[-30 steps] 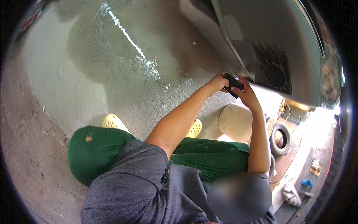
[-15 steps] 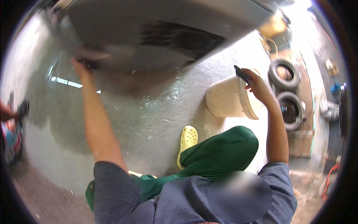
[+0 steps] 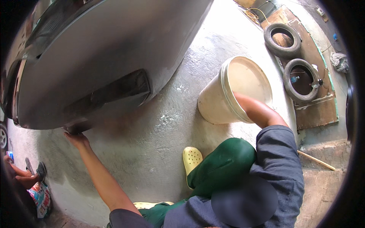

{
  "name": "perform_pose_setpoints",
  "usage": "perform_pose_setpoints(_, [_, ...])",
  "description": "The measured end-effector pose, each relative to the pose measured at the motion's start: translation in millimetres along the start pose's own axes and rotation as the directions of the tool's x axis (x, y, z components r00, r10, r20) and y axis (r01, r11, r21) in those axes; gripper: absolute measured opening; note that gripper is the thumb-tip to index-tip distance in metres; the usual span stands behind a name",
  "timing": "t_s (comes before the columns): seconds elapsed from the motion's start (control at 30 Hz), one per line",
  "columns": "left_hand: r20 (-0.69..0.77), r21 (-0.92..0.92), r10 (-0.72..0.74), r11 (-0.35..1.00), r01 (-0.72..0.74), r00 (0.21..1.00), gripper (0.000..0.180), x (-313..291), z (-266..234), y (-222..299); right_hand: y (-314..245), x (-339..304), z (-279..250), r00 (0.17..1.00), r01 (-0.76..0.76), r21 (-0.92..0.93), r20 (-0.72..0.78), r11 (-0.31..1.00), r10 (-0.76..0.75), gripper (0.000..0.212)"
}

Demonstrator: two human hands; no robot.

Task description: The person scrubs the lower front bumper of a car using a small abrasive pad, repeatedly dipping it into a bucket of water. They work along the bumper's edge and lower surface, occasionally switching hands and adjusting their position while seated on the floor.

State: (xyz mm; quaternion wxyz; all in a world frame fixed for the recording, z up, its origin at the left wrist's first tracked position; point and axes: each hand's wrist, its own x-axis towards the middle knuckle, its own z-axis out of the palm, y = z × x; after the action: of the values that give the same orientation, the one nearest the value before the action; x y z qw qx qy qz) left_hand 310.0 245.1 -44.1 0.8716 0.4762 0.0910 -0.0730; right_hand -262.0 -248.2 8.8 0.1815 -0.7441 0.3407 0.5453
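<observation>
My left hand (image 3: 77, 139) reaches up under the lower edge of a grey car bumper (image 3: 125, 45). Its fingers are closed about a dark part (image 3: 78, 127) there, their tips partly hidden. On the right, my right forearm (image 3: 262, 114) goes over the rim of a whitish plastic bucket (image 3: 213, 100). The right hand is down inside the bucket and out of sight, so its fingers and anything in them do not show. Beige, cloudy contents or walls fill the bucket's mouth. A black slotted recess (image 3: 114, 89) is set into the bumper.
Two tyres (image 3: 282, 40) lie on a brown board (image 3: 315, 114) at the right. The concrete floor (image 3: 152, 152) has wet patches. My yellow clog (image 3: 192, 161) stands near the bucket. Another person's foot (image 3: 41, 171) and a printed bag (image 3: 40, 199) are at the far left.
My right hand was above the bucket's rim with a dark, flat block; now it has gone down inside. The view has shifted, and my left hand stays under the bumper.
</observation>
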Motion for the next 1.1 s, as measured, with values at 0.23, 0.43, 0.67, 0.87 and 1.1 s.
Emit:
perform_pose_setpoints(0.23, [-0.057,-0.105,-0.043,0.994,0.037,0.997,0.067,-38.1,14.3,14.1,13.4,63.8,26.3,0.987,0.138,-0.091,0.096,0.986,-0.129,0.047])
perform_pose_setpoints(0.43, [0.059,-0.328,-0.175,0.926,0.185,0.983,0.079,-56.1,14.5,-16.4,32.1,66.8,33.7,0.975,0.212,-0.128,0.099,0.969,-0.200,0.048])
perform_pose_setpoints(0.67, [0.232,-0.478,-0.312,0.788,0.388,0.921,0.087,-131.7,61.7,-94.2,97.4,-28.1,-25.7,0.572,0.521,-0.559,-0.333,0.645,-0.750,0.050])
perform_pose_setpoints(0.87, [-0.006,-0.554,-0.535,0.705,0.442,0.845,0.078,-105.9,67.1,-67.0,4.3,-224.5,-103.9,0.863,0.506,0.844,-0.493,0.180,-0.112,0.029])
perform_pose_setpoints(1.1, [0.150,-0.553,-0.374,0.735,0.391,0.915,0.072,-74.6,55.6,-84.1,-359.3,-173.1,-108.8,0.640,0.696,0.012,-0.463,0.718,-0.613,0.049])
